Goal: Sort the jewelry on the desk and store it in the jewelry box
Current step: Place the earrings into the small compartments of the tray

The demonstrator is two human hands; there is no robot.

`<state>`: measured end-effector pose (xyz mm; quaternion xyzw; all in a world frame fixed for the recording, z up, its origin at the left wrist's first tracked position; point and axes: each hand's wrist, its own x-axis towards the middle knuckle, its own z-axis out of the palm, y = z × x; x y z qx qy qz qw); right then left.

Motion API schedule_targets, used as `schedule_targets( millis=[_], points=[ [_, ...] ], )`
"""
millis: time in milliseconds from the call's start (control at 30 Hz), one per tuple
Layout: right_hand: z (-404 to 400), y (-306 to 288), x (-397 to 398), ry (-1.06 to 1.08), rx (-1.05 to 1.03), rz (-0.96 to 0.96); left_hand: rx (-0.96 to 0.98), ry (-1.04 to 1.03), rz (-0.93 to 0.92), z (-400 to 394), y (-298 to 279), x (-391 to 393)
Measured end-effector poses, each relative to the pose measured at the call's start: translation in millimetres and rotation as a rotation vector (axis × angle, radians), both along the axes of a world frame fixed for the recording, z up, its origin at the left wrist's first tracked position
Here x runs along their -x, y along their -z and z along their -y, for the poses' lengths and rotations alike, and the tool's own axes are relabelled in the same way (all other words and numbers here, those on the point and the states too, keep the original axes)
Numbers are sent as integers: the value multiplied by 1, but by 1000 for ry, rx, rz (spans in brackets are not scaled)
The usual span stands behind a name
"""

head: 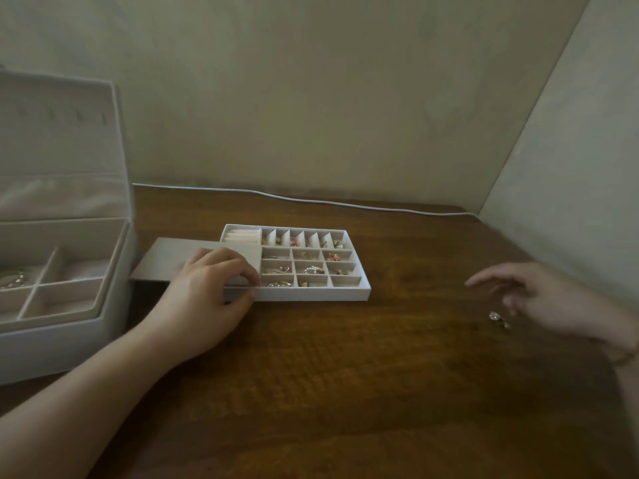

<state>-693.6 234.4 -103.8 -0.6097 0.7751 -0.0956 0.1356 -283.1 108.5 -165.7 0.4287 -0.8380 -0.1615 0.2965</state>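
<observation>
- Left hand (211,278) is laid on the tray (349,292), fingers curled around its flat lid (166,262).
- Right hand (539,299) is held open above two loose earrings (498,319) on the desk (345,375).
- Jewelry box (62,326) is left open, far left.
- Earrings could be knocked off if brushed.

On the desk (345,375) a divided tray (311,295) sits mid-table, small jewelry pieces in most of its compartments. A flat lid (166,257) overlaps its left end — the left hand (207,292) rests on both. Left of that stands the open jewelry box (62,305). Far right, two loose earrings (498,319) lie just beside the right hand (553,299); a cable (311,198) runs along the back edge.
</observation>
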Motion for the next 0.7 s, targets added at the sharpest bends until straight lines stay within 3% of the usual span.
schedule_targets(
  millis=[100, 300, 433, 567, 700],
  points=[
    [-19, 17, 7, -7, -155, -73, -8, -6, 10, -1, -2, 1],
    [-24, 45, -8, 6, 166, -149, 14, -18, 2, -4, -3, 3],
    [-16, 44, -16, -34, 206, -170, 21, -27, -3, -4, -3, 4],
    [10, 27, -46, -104, 305, -38, 25, -39, -8, -4, -2, 5],
    [52, 15, -97, -142, 504, 205, 79, -97, -172, -17, -14, 9]
  ],
)
